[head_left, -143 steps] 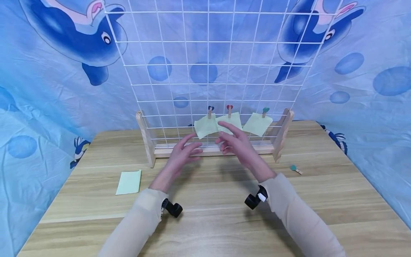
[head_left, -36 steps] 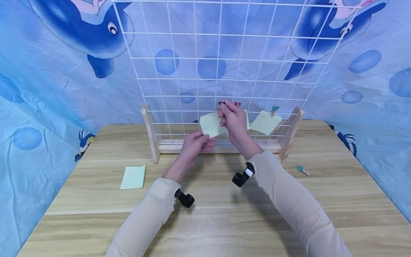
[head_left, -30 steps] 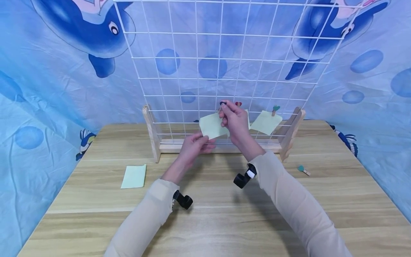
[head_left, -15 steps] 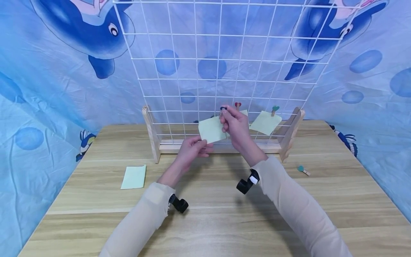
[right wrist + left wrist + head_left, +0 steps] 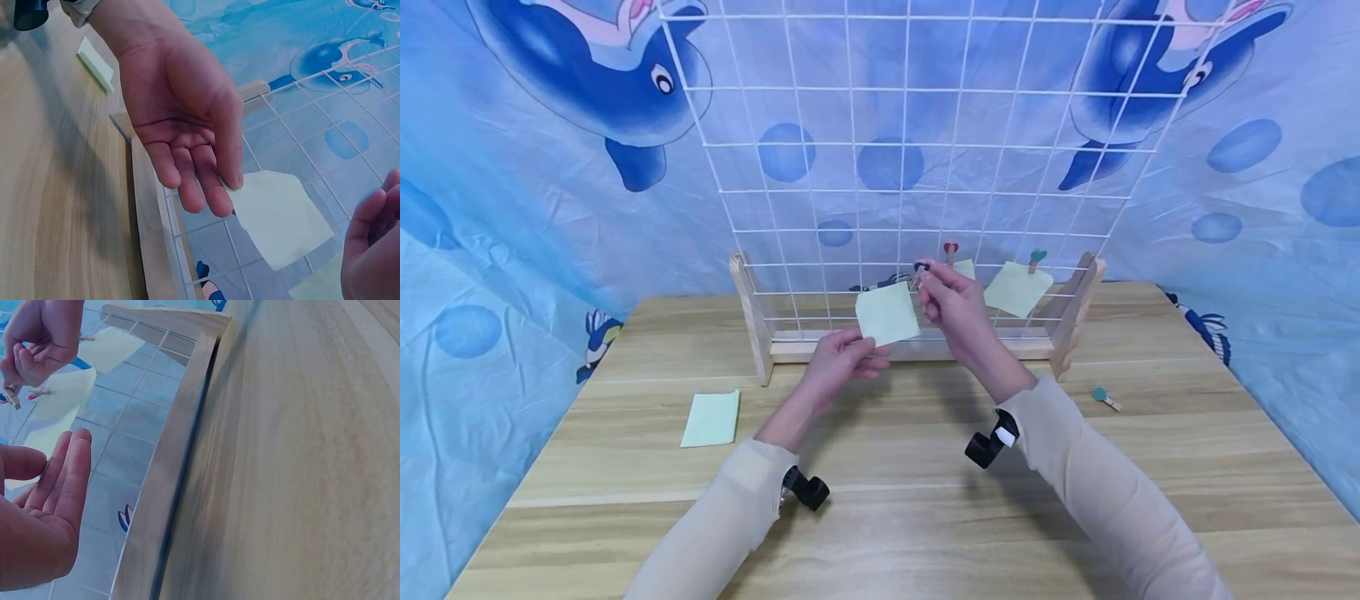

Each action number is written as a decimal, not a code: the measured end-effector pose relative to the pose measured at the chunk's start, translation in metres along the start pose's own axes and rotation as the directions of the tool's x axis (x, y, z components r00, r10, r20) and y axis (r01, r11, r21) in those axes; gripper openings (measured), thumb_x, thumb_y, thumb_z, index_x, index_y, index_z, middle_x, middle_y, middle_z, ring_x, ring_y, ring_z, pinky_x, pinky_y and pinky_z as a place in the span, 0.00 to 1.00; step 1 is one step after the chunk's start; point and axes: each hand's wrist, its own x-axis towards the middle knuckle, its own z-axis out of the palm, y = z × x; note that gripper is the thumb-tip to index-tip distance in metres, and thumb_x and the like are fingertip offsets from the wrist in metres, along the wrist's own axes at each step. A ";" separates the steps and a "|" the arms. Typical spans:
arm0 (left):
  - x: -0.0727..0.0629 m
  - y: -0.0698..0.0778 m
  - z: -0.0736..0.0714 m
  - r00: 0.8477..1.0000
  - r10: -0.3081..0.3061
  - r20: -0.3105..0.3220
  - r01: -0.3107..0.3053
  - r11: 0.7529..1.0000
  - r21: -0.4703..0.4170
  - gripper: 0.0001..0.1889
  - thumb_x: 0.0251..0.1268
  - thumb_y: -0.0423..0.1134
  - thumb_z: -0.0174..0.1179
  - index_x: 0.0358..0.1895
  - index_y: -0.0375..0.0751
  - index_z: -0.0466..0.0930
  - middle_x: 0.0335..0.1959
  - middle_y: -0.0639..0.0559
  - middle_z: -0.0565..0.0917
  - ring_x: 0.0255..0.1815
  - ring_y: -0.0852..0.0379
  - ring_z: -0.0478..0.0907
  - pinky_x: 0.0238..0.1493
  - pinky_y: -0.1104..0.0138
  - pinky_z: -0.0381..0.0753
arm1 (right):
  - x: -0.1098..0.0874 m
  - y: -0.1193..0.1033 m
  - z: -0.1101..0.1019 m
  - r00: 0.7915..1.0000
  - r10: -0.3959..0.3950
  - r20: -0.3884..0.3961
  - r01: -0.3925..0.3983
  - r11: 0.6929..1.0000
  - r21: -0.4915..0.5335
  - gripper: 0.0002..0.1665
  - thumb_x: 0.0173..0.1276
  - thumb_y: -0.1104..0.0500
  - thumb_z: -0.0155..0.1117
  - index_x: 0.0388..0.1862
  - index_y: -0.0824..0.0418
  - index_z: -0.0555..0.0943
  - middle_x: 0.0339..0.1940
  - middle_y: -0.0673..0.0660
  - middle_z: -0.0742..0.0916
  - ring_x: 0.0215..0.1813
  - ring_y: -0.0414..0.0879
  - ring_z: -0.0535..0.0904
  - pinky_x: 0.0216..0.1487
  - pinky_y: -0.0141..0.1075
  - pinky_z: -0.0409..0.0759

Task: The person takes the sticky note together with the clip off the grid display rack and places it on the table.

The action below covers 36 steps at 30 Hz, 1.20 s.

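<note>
My left hand (image 5: 838,362) pinches a pale green sticky note (image 5: 887,314) by its lower edge, thumb against fingers, in front of the wire grid (image 5: 880,192). To its right, my right hand (image 5: 958,312) pinches a small wooden clothespin (image 5: 917,275) with a dark blue heart. In the head view a narrow gap shows between note and clothespin. The left wrist view shows this clothespin (image 5: 11,398) at the right hand's fingertips. A second note (image 5: 964,269), partly behind the right hand, hangs from a red-heart clothespin (image 5: 951,250). A third note (image 5: 1018,289) hangs from a green-heart clothespin (image 5: 1036,260).
The grid stands in a wooden base (image 5: 805,353) with two upright side pieces. On the table (image 5: 880,533), a pad of green sticky notes (image 5: 711,419) lies at left and a loose teal-topped clothespin (image 5: 1106,400) at right. A blue dolphin-print cloth (image 5: 535,208) hangs behind.
Both hands, first holding nothing, took hold of the left note and its blue-heart clothespin. These came off the grid and moved down; the note has since parted from the clothespin, to the left.
</note>
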 end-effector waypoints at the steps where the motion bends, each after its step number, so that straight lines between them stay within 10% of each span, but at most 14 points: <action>1: -0.001 0.000 0.000 1.000 0.001 0.001 -0.001 1.000 0.002 0.14 0.72 0.33 0.50 0.54 0.27 0.74 0.46 0.35 0.84 0.37 0.56 0.86 0.43 0.60 0.86 | -0.001 0.000 0.000 1.000 0.003 0.009 -0.003 1.000 0.001 0.21 0.74 0.65 0.53 0.64 0.68 0.72 0.19 0.48 0.77 0.17 0.36 0.66 0.19 0.25 0.68; 26: -0.022 -0.005 -0.021 1.000 0.006 -0.003 -0.005 0.999 0.053 0.09 0.72 0.34 0.51 0.32 0.34 0.70 0.46 0.31 0.83 0.42 0.46 0.85 0.45 0.56 0.85 | -0.025 0.003 -0.024 0.995 0.080 0.054 -0.075 0.994 -0.082 0.22 0.75 0.62 0.51 0.66 0.67 0.70 0.19 0.48 0.76 0.18 0.37 0.65 0.21 0.26 0.69; 36: -0.033 -0.007 -0.035 1.000 -0.022 -0.003 0.023 0.995 0.094 0.08 0.73 0.34 0.50 0.38 0.30 0.69 0.49 0.28 0.81 0.46 0.43 0.84 0.46 0.57 0.85 | -0.035 0.003 -0.045 0.992 0.118 0.052 -0.112 0.988 -0.106 0.22 0.76 0.60 0.51 0.64 0.71 0.70 0.20 0.48 0.75 0.20 0.37 0.66 0.22 0.26 0.68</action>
